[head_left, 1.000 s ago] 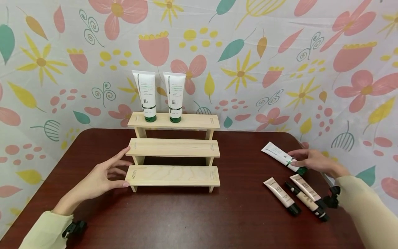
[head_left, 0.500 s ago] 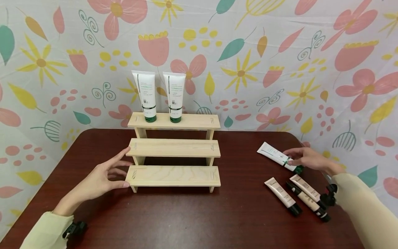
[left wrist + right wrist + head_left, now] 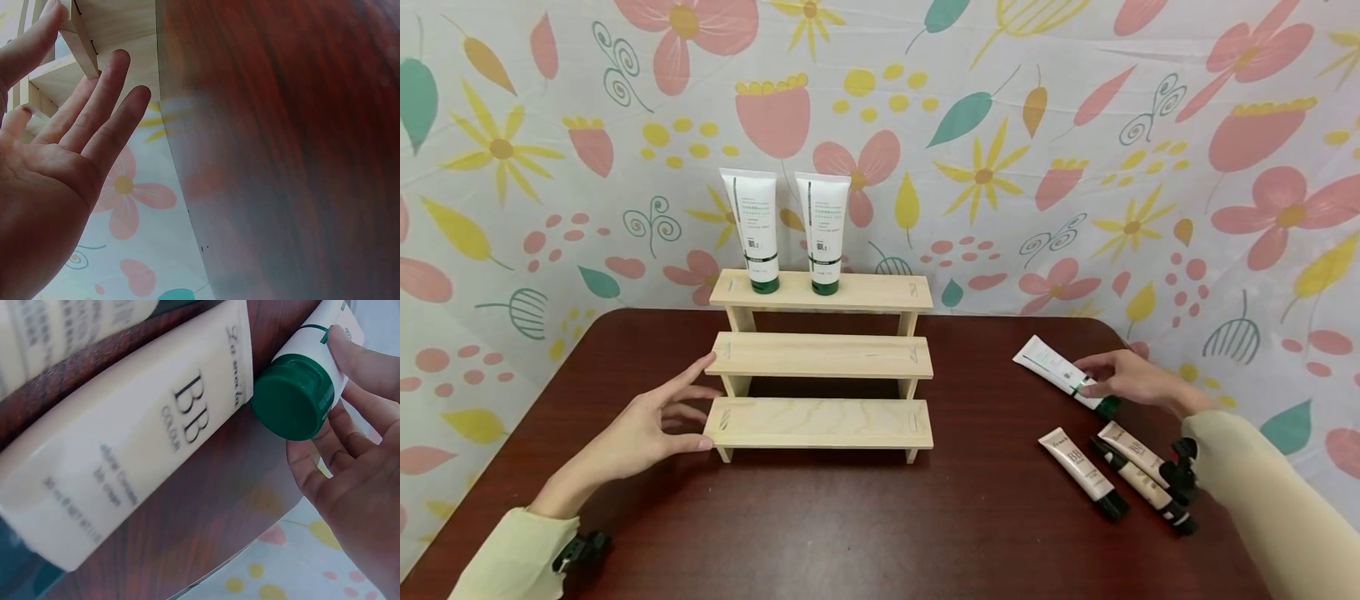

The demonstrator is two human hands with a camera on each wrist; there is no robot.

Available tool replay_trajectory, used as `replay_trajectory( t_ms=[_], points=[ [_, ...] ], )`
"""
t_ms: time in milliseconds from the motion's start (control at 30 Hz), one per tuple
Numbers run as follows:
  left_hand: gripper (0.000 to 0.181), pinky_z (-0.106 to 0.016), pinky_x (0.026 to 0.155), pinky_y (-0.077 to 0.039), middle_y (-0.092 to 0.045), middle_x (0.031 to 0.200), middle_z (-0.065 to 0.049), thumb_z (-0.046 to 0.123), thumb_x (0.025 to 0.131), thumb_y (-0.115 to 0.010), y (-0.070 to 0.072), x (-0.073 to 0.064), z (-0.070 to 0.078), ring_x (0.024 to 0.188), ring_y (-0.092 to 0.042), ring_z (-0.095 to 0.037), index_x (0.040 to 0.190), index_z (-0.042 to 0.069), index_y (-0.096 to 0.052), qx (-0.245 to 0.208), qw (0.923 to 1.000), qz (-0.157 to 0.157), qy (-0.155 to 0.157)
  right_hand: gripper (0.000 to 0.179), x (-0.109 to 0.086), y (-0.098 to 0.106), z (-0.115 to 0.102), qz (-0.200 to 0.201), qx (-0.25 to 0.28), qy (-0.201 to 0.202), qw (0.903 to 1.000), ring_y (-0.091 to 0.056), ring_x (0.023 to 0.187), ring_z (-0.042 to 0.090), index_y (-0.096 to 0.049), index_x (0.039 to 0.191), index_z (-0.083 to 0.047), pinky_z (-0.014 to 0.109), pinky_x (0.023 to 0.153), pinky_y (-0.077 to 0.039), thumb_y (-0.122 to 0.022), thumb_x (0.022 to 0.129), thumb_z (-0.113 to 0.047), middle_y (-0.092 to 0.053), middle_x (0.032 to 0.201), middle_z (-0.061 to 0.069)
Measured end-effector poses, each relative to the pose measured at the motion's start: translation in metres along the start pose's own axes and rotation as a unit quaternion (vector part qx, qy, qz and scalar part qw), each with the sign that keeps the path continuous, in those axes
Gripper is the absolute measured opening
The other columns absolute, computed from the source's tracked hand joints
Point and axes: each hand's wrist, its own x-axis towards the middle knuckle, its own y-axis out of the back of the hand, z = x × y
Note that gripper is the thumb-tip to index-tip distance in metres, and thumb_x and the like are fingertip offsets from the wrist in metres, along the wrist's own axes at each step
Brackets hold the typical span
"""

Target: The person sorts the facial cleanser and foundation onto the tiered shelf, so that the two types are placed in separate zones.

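A three-tier wooden display stand (image 3: pixel 820 422) stands on the dark table. My left hand (image 3: pixel 643 429) touches its left side with fingers spread, the index fingertip at the middle tier and the thumb at the bottom one; in the left wrist view the left hand (image 3: pixel 56 169) reaches along the stand's wood. At the right, my right hand (image 3: pixel 1131 382) grips a white squeeze tube (image 3: pixel 1051 367) near its green cap (image 3: pixel 290 397), thumb on one side and fingers on the other. Two similar white tubes, left (image 3: pixel 756 225) and right (image 3: pixel 825 225), stand cap-down on the top tier.
Near the right forearm lie a BB cream tube (image 3: pixel 1078 467), another BB cream tube (image 3: pixel 1127 446) and a beige tube with black ends (image 3: pixel 1150 487). A flower-printed cloth (image 3: pixel 985 100) hangs behind the table (image 3: pixel 850 533).
My right hand has moved a little left and up in the head view, carrying the white squeeze tube with it. The left hand stays at the stand.
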Motion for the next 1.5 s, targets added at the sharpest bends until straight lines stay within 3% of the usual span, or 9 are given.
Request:
replay_trajectory(
  t_ms=[367, 533, 667, 967, 1167, 1500],
  points=[
    [0.109, -0.038, 0.085, -0.061, -0.065, 0.133, -0.019, 0.009, 0.085, -0.091, 0.0, 0.0, 0.0, 0.101, -0.074, -0.02, 0.17, 0.024, -0.025, 0.001, 1.0, 0.002, -0.002, 0.057, 0.006, -0.001, -0.006, 0.001, 0.0, 0.027, 0.9996, -0.054, 0.091, 0.022, -0.055, 0.14, 0.016, 0.03, 0.074, -0.047, -0.078, 0.097, -0.012, -0.063, 0.108, 0.014],
    [0.109, -0.037, 0.085, -0.06, -0.065, 0.134, -0.019, 0.009, 0.085, -0.09, 0.0, 0.0, 0.001, 0.102, -0.073, -0.02, 0.17, 0.023, -0.025, 0.0, 1.0, 0.0, -0.004, 0.06, 0.005, 0.0, -0.008, -0.005, -0.026, 0.017, 0.9995, -0.06, 0.115, 0.045, -0.056, 0.14, 0.017, 0.046, 0.089, -0.055, -0.078, 0.098, -0.02, -0.063, 0.128, 0.029],
    [0.108, -0.036, 0.086, -0.06, -0.065, 0.134, -0.018, 0.01, 0.085, -0.09, 0.001, 0.001, 0.002, 0.102, -0.073, -0.019, 0.17, 0.024, -0.024, 0.002, 1.0, 0.0, 0.002, 0.063, 0.008, -0.001, -0.011, -0.007, -0.026, 0.022, 0.9994, -0.057, 0.123, 0.052, -0.056, 0.141, 0.016, 0.057, 0.096, -0.053, -0.079, 0.098, -0.022, -0.06, 0.137, 0.034],
    [0.109, -0.038, 0.085, -0.06, -0.065, 0.134, -0.018, 0.01, 0.085, -0.091, 0.0, 0.0, 0.0, 0.102, -0.073, -0.02, 0.17, 0.024, -0.024, 0.0, 1.0, 0.0, 0.003, 0.062, 0.015, -0.006, -0.011, -0.023, -0.006, 0.037, 0.999, -0.056, 0.125, 0.053, -0.053, 0.143, 0.016, 0.051, 0.092, -0.056, -0.079, 0.097, -0.016, -0.063, 0.134, 0.03],
    [0.11, -0.037, 0.085, -0.061, -0.066, 0.133, -0.018, 0.008, 0.084, -0.091, 0.0, 0.001, 0.0, 0.101, -0.074, -0.02, 0.17, 0.024, -0.025, 0.0, 1.0, 0.003, 0.0, 0.064, 0.016, -0.008, -0.009, -0.018, -0.031, 0.027, 0.999, -0.054, 0.126, 0.056, -0.056, 0.138, 0.019, 0.057, 0.095, -0.054, -0.08, 0.096, -0.022, -0.058, 0.139, 0.036],
    [0.11, -0.04, 0.085, -0.061, -0.065, 0.134, -0.018, 0.009, 0.084, -0.091, 0.0, 0.0, 0.0, 0.102, -0.073, -0.021, 0.17, 0.024, -0.024, -0.005, 1.0, -0.001, 0.007, 0.061, 0.018, -0.014, -0.017, 0.0, -0.029, 0.022, 0.9993, -0.056, 0.126, 0.051, -0.061, 0.137, 0.014, 0.054, 0.094, -0.055, -0.081, 0.095, -0.026, -0.062, 0.137, 0.03]
  ],
)
